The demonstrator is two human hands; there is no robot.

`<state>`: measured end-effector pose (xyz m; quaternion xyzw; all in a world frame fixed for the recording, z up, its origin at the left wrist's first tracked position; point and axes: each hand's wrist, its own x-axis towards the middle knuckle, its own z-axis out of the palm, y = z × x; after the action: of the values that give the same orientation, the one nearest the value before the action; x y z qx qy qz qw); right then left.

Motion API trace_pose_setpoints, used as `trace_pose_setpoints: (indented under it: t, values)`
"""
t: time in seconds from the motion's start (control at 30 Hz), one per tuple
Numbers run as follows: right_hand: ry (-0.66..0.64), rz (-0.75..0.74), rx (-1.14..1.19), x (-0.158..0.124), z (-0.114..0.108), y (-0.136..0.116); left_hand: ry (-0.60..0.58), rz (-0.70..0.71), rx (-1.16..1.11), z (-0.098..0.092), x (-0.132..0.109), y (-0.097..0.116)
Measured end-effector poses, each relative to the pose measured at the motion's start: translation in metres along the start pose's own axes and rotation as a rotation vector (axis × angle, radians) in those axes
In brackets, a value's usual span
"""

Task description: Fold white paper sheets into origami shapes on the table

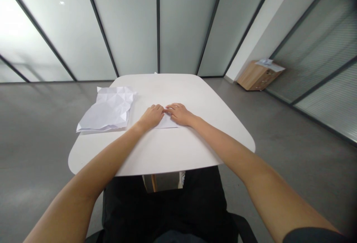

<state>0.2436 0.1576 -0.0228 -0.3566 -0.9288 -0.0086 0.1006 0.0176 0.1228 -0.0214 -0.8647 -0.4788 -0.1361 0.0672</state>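
Observation:
A small folded white paper (pixel 167 123) lies flat in the middle of the white table (pixel 195 146). My left hand (pixel 152 117) rests on its left part, fingers curled down and pressing on it. My right hand (pixel 180 113) lies on its right part, fingers bent and pressed onto the sheet. The fingertips of both hands meet above the paper's middle. Most of the paper is hidden under the hands.
A stack of crumpled white sheets (pixel 108 109) lies on the table's left side, reaching its edge. A low wooden cabinet (pixel 255 75) with papers on top stands on the floor at the right, by the glass walls. My lap in black clothing is under the near edge.

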Motion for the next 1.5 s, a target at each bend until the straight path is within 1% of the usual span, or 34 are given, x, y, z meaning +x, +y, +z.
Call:
trace_pose_setpoints:
  t: [0.1, 0.27, 0.53, 0.63, 0.73, 0.9, 1.03, 1.2, 1.37, 1.5]
  values:
    - [-0.017, 0.006, 0.0, -0.002, -0.002, -0.002, 0.009, 0.003, -0.069, 0.001, -0.001, -0.004]
    - [-0.029, 0.033, 0.045, -0.005, -0.005, -0.004, -0.057, 0.055, -0.132, -0.001, 0.004, -0.009]
    - [0.004, 0.031, -0.022, -0.006, -0.012, -0.013, -0.008, 0.101, 0.055, -0.008, 0.002, -0.002]
    - [0.019, 0.017, -0.032, -0.008, -0.013, -0.011, 0.01, 0.092, 0.117, -0.009, 0.0, 0.001]
    - [0.028, 0.012, -0.027, -0.012, -0.014, -0.006, -0.002, 0.083, 0.141, -0.008, -0.001, 0.003]
    - [-0.021, 0.018, 0.003, -0.032, -0.019, 0.001, -0.039, 0.064, 0.139, -0.01, -0.001, 0.005]
    - [-0.015, -0.007, 0.005, -0.054, -0.026, 0.001, -0.056, 0.075, 0.141, -0.011, -0.001, 0.006]
    - [-0.029, -0.002, 0.005, -0.079, -0.033, 0.001, -0.069, 0.066, 0.13, -0.01, -0.002, 0.005]
    - [-0.025, 0.008, -0.005, -0.105, -0.039, 0.001, -0.067, 0.076, 0.13, -0.008, -0.002, 0.004]
    - [-0.025, 0.003, -0.013, -0.121, -0.044, -0.002, -0.041, 0.083, 0.134, -0.005, -0.002, 0.003]
